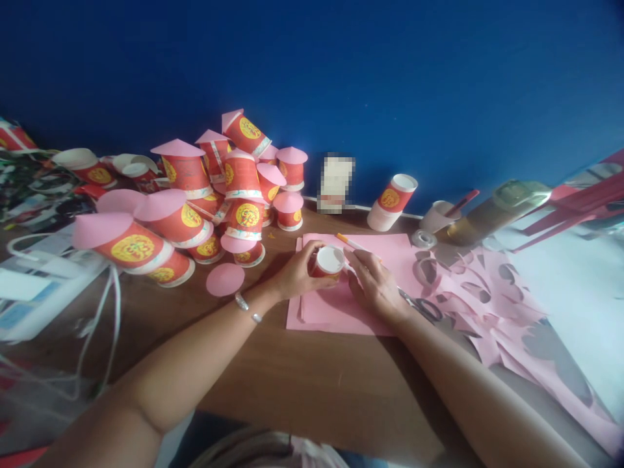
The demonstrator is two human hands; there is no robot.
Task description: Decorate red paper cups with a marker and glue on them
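Upright over the pink paper sheets (341, 315), a red paper cup (330, 261) with a white top is held between my hands. My left hand (297, 270) wraps round its left side, thumb in front. At the cup's right side, the fingers of my right hand (375, 283) are pressed together on a small white piece that I cannot make out. Scissors (424, 307) lie by my right wrist. An orange and white pen (348, 242) rests on the paper behind my hands. A pink paper disc (225, 279) lies left of my left hand.
Several red cups with pink cone tops (244, 218) are piled at the left. Behind stand stacked cups (392, 200), with a tape roll (423, 239) and a bottle (492, 211) further right. Cut pink scraps (487, 292) cover the right side. White cables (117, 305) hang at the left.
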